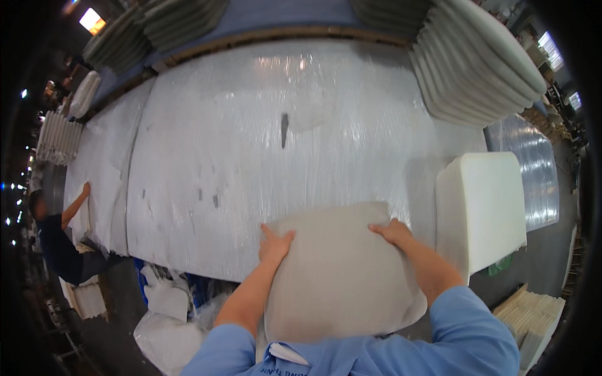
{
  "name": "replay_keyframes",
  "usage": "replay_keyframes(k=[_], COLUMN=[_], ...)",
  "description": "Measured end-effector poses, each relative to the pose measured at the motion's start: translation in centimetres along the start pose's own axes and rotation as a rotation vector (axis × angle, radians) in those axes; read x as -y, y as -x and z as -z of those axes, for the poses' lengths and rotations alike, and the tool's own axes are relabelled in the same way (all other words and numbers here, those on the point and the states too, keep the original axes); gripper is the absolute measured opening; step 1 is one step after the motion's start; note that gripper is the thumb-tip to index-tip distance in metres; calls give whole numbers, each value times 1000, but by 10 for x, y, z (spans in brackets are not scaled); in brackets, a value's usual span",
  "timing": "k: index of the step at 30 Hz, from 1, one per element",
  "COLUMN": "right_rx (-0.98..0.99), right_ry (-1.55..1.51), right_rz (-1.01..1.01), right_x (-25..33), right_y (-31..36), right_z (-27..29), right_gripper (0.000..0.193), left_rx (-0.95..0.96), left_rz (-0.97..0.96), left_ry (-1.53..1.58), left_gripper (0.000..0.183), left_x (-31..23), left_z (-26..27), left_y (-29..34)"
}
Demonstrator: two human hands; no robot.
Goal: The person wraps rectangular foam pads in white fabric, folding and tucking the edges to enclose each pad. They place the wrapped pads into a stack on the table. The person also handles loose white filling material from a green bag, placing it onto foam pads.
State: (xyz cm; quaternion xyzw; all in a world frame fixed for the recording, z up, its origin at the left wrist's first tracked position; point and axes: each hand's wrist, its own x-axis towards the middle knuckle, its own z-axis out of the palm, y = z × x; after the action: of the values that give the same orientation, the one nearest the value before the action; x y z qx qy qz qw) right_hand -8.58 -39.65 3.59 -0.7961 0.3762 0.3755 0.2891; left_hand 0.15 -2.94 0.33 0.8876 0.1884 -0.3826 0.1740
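Note:
A beige fabric-covered cushion (338,276) lies against my front, its far part over the near edge of the plastic-wrapped table (188,138). My left hand (276,244) grips its far left edge, with the thumb on the upper face. At the far right corner my right hand (394,233) holds the same cushion, thumb on top and the other fingers partly hidden at the edge. The cushion's underside is out of sight.
To the right stands a stack of white foam pads (492,210). A tall stack of pale cushions (480,66) rises at the far right. Loose white sheeting (166,294) lies below the table at left. Another person (63,238) works at the far left.

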Motion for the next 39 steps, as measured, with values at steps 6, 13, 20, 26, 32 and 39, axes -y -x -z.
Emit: replay_keyframes(k=[6,13,20,26,32,39], right_rx=[-44,7,15,41,44,23], right_ry=[43,20,14,19,9,25], right_rz=[-50,-33,-27,-26,-1,-9], right_x=[1,1,0,8,1,5], right_y=[14,4,-11,-17,-21,-25], right_z=[0,2,4,9,6,3], right_gripper=[106,105,102,99,104,99], left_rx=[23,32,-65,-409,-196,-168], left_rz=[-16,56,66,-476,-538,-582], left_ry=[-21,-49,-46,-335,-364,-73], left_gripper=[125,127,120,73,42,45], left_x=[-3,-8,-20,-37,-57,-59], left_z=[4,3,4,-5,1,0], left_y=[8,2,-7,-14,-18,-36])
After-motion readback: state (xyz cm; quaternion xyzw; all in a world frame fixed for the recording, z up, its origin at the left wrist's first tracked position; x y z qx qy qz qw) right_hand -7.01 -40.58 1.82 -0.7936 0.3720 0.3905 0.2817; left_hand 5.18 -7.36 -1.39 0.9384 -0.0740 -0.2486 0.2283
